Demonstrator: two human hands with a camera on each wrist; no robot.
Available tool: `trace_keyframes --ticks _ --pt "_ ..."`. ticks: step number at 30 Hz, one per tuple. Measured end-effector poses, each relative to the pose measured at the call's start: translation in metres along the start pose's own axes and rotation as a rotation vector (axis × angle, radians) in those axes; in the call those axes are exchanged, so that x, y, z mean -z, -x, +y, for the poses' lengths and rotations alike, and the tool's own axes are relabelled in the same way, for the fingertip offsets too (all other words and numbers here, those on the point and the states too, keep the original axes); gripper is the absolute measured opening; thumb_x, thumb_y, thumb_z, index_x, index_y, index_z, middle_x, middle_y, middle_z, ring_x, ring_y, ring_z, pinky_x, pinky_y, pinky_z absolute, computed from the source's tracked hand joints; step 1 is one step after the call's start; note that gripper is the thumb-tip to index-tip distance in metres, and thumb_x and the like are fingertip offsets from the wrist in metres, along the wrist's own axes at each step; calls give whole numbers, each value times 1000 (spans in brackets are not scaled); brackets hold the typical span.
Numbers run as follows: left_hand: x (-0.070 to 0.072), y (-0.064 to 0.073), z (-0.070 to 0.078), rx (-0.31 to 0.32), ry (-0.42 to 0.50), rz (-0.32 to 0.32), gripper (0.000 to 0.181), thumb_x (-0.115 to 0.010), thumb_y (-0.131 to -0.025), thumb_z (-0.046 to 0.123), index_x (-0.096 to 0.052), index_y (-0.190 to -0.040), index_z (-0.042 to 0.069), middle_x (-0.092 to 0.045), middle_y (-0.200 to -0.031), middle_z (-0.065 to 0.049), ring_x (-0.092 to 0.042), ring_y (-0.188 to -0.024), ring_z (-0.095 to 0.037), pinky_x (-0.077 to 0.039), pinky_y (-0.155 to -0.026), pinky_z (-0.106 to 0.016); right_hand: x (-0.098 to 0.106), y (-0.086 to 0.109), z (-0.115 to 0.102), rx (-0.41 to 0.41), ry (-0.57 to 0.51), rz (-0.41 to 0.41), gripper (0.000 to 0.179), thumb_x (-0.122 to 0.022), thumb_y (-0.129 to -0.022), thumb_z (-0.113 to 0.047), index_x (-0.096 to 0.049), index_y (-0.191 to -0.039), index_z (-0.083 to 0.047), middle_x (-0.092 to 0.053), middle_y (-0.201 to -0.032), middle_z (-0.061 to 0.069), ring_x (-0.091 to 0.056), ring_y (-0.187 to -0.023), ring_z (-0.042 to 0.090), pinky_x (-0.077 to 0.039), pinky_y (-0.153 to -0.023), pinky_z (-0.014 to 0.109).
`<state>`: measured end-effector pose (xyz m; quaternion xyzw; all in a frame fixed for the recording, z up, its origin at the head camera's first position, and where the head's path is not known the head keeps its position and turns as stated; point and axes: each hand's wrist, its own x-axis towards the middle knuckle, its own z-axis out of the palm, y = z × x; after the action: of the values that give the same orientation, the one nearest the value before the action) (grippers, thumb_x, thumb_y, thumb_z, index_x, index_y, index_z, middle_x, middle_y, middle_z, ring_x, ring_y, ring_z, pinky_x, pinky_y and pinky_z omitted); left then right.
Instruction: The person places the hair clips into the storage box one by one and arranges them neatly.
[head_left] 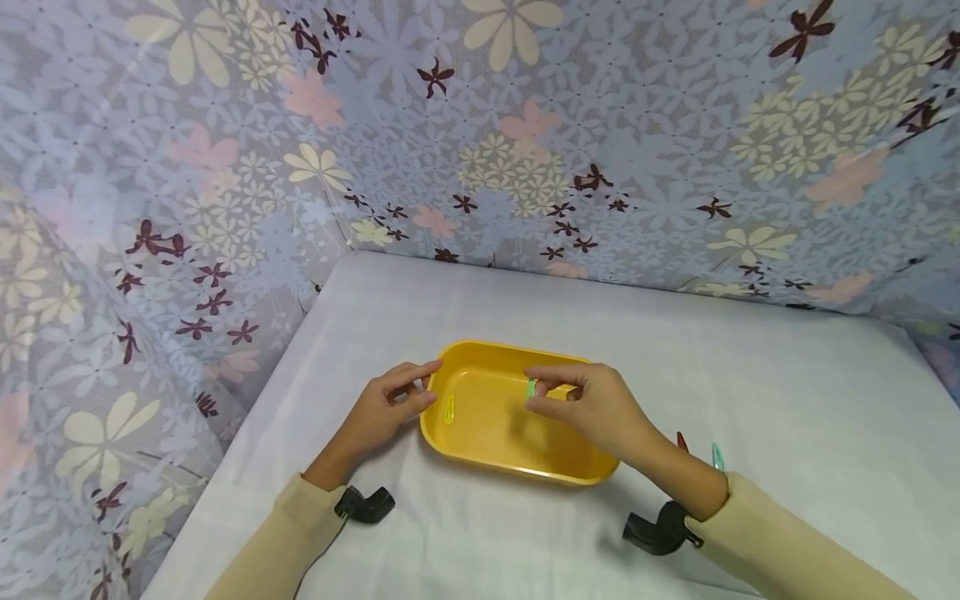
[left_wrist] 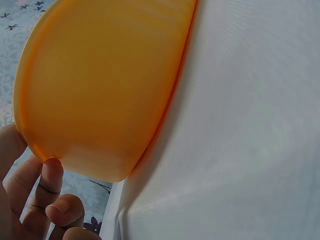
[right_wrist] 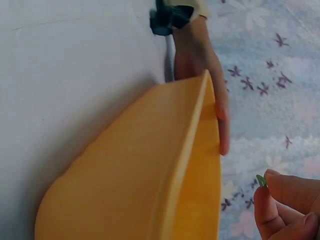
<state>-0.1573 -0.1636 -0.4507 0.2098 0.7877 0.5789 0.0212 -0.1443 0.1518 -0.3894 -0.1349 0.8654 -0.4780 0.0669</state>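
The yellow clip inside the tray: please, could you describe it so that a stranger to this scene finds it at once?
Start at the large golden tray. Inside it, at the end near the left hand, the yellow clip lies on the bottom. Unlike the green clip in the right hand and the red clip and teal clip outside, it is lemon yellow.

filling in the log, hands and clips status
Right hand pinching green clip above yellow tray. Left hand touching tray's end. Yellow clip inside. Nothing visibly blocking.
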Motion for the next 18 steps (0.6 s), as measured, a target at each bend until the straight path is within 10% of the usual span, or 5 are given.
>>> trace_keyframes --ticks 18 --pt "2 -1 1 0 -9 -7 44 -69 -97 5 -61 -141 2 -61 -108 -12 -54 -91 -26 -46 -85 -31 -53 -30 -7 -91 -50 -132 35 -84 -86 -19 -77 -119 -9 -70 -85 -4 -46 -63 16 -29 -48 24"
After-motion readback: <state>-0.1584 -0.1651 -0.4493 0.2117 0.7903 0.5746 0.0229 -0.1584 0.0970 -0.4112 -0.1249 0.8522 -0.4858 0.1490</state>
